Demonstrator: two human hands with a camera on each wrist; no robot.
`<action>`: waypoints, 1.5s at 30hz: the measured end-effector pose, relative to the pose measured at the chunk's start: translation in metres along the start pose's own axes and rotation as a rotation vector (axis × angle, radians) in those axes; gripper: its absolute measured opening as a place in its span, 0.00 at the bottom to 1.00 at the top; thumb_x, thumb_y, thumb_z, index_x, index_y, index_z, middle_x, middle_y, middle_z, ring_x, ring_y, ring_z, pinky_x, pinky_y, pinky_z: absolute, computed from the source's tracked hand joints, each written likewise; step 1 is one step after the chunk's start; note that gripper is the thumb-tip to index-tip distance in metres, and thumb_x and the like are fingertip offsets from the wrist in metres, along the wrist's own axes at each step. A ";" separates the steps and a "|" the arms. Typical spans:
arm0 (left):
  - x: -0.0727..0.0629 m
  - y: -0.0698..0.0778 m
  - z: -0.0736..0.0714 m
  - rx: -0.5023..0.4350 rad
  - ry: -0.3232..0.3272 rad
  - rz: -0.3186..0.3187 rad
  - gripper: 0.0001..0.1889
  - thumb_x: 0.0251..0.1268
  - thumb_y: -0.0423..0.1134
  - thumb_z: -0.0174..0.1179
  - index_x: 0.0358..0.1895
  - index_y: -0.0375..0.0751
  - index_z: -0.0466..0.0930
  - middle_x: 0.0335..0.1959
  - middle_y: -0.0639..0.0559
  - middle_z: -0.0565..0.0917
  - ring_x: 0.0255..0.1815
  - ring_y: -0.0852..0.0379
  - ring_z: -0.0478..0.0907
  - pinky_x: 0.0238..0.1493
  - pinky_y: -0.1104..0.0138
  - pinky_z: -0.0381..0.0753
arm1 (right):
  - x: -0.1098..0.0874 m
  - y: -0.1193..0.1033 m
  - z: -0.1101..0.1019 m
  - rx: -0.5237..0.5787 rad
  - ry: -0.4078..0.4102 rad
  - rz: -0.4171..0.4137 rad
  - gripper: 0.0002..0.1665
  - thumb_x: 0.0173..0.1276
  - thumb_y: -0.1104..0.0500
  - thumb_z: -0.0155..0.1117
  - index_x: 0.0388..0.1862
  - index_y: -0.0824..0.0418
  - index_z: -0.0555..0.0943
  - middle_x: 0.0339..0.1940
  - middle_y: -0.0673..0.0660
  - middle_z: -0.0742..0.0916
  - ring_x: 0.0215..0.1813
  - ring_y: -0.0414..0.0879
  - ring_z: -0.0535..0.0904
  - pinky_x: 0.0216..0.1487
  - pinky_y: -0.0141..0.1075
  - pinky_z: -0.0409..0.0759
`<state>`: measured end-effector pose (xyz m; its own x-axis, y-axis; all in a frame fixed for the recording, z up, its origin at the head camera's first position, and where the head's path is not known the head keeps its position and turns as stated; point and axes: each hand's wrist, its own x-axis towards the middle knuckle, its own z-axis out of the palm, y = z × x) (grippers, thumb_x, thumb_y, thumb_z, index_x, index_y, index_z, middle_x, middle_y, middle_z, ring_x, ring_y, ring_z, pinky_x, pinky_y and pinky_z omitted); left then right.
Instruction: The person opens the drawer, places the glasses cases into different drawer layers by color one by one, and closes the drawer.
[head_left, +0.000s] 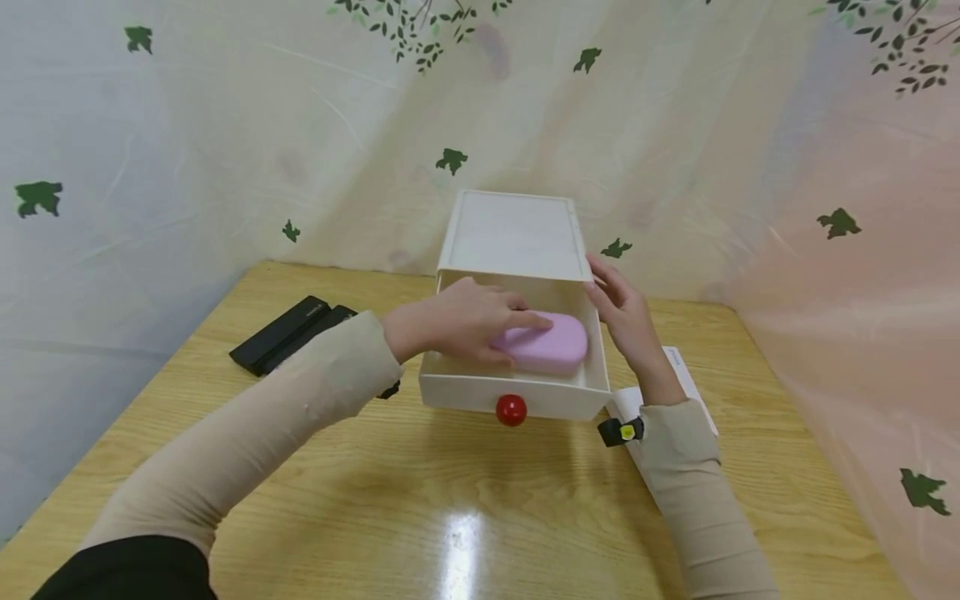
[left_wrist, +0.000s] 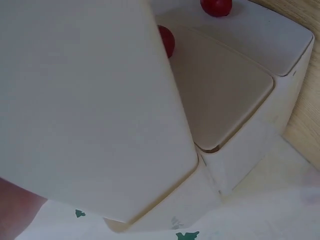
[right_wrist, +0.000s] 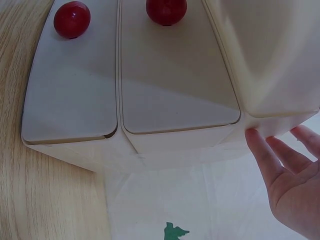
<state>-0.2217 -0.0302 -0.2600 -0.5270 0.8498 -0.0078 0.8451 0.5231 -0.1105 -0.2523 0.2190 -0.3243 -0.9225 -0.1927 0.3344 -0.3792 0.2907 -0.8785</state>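
Observation:
A white drawer cabinet [head_left: 517, 237] stands on the table with its top drawer [head_left: 457, 392] pulled out; a red ball knob [head_left: 512, 410] is on the drawer front. Inside the drawer lies a pink rounded case [head_left: 551, 346], like a glasses case. My left hand [head_left: 468, 321] reaches in from the left and holds the case's left end, one finger across its top and the thumb on the near side. With loosely extended fingers, my right hand [head_left: 626, 321] touches the cabinet's right side near the top. The right wrist view shows its fingertips [right_wrist: 252, 135] against that side.
Two lower drawers, the middle one [right_wrist: 175, 85] and the bottom one [right_wrist: 75, 90], are closed and have red knobs. Black flat boxes [head_left: 288, 333] lie on the left of the wooden table [head_left: 360, 500]. A white object [head_left: 678, 375] lies beneath my right wrist. Patterned cloth hangs behind.

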 end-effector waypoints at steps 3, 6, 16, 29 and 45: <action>0.000 0.000 0.001 0.001 -0.001 -0.006 0.34 0.62 0.55 0.62 0.72 0.59 0.65 0.63 0.47 0.76 0.56 0.51 0.79 0.42 0.58 0.83 | 0.000 0.000 0.000 0.005 0.004 0.000 0.30 0.77 0.51 0.49 0.75 0.51 0.62 0.76 0.53 0.68 0.74 0.54 0.66 0.64 0.55 0.73; -0.001 0.001 0.002 -0.002 0.002 -0.006 0.34 0.62 0.56 0.62 0.72 0.58 0.64 0.64 0.47 0.76 0.56 0.51 0.78 0.42 0.59 0.83 | 0.000 0.000 0.000 0.005 0.006 0.000 0.30 0.77 0.51 0.49 0.75 0.52 0.62 0.76 0.54 0.68 0.74 0.54 0.66 0.64 0.53 0.74; -0.006 0.000 0.003 -0.002 0.025 0.028 0.34 0.63 0.52 0.64 0.72 0.57 0.65 0.67 0.47 0.72 0.64 0.50 0.73 0.42 0.60 0.83 | 0.000 0.001 0.000 0.008 0.012 0.002 0.30 0.77 0.51 0.50 0.75 0.54 0.63 0.76 0.55 0.68 0.74 0.55 0.66 0.52 0.24 0.78; -0.014 0.003 0.002 0.122 0.067 0.080 0.31 0.64 0.51 0.63 0.70 0.57 0.68 0.67 0.47 0.72 0.58 0.49 0.76 0.31 0.64 0.80 | 0.000 -0.001 0.001 0.011 -0.004 0.009 0.30 0.77 0.49 0.50 0.75 0.51 0.62 0.76 0.53 0.67 0.74 0.54 0.65 0.65 0.56 0.73; -0.007 -0.003 0.006 0.109 0.116 0.025 0.30 0.66 0.44 0.62 0.71 0.53 0.67 0.68 0.44 0.72 0.61 0.45 0.75 0.34 0.58 0.82 | 0.000 0.000 0.000 0.027 -0.001 0.005 0.30 0.77 0.50 0.49 0.75 0.51 0.62 0.76 0.53 0.67 0.75 0.53 0.65 0.65 0.56 0.73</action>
<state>-0.2210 -0.0376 -0.2660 -0.4865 0.8677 0.1020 0.8400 0.4967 -0.2186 -0.2524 0.2193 -0.3245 -0.9244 -0.1923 0.3295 -0.3723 0.2662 -0.8891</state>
